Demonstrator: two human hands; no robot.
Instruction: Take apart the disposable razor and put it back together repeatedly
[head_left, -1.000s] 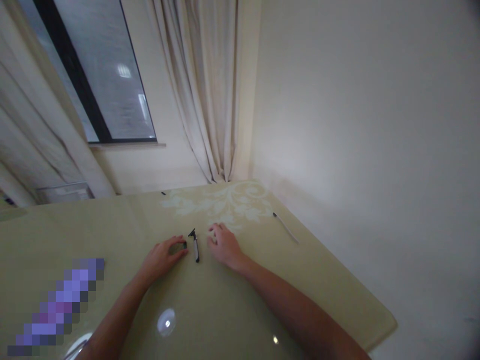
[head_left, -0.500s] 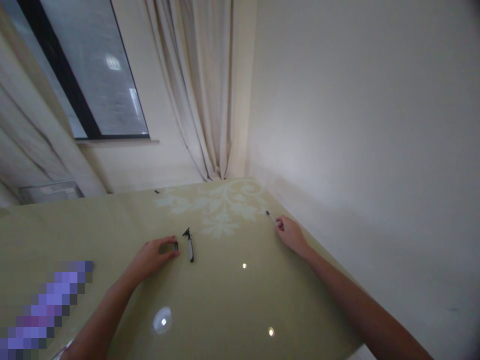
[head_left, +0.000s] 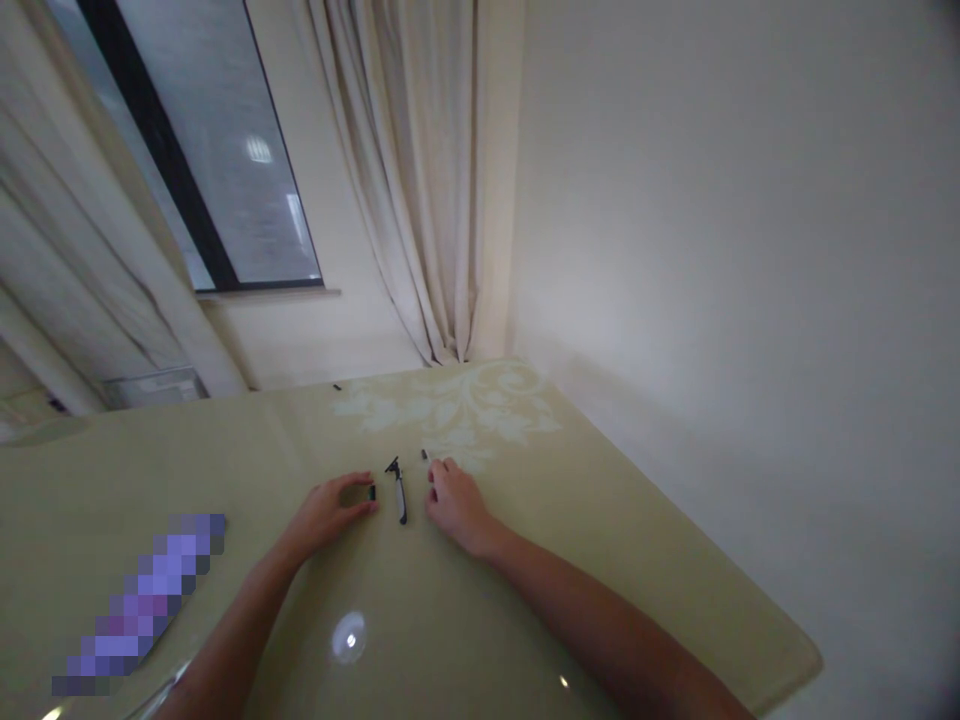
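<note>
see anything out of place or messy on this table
Nothing spilled or damaged. Only a tiny dark bit lies alone near the far edge of the table, well away from the pen between the right hand and the left hand, which pinches a small dark piece.

home room | curtains (head_left: pixel 420 180) | window (head_left: pixel 217 150) | patterned table (head_left: pixel 465 600)

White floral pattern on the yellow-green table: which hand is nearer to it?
Right. The right hand lies at the near edge of the white floral pattern. The left hand, pinching a small dark piece, lies beyond the small black-and-white tool, clear of the pattern.
</note>
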